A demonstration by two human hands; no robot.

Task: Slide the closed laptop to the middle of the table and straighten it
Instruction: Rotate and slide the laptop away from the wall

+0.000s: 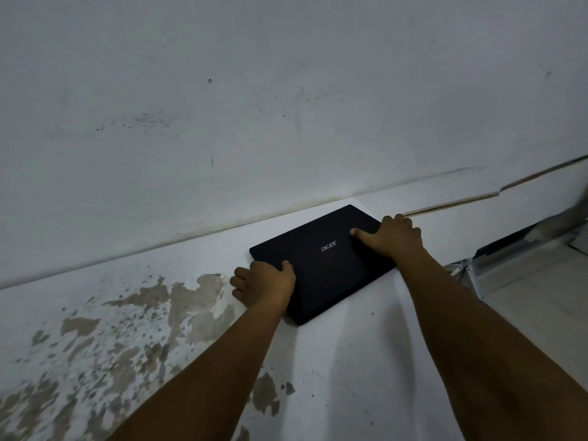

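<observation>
A closed black laptop (pixel 321 265) with a silver logo lies flat on the white table (pixel 350 361), near the table's far right corner and turned at an angle to the wall. My left hand (pixel 262 283) grips its left edge, thumb on the lid and fingers curled down the side. My right hand (pixel 396 238) holds the right far edge, thumb pressed on the lid, fingers wrapped over the rim. Both forearms reach in from the bottom of the view.
The table's white paint is peeled in brown patches (pixel 127 329) on the left. A stained white wall (pixel 254 106) runs along the table's far edge. Beyond the right edge sit a metal frame (pixel 509 246) and floor.
</observation>
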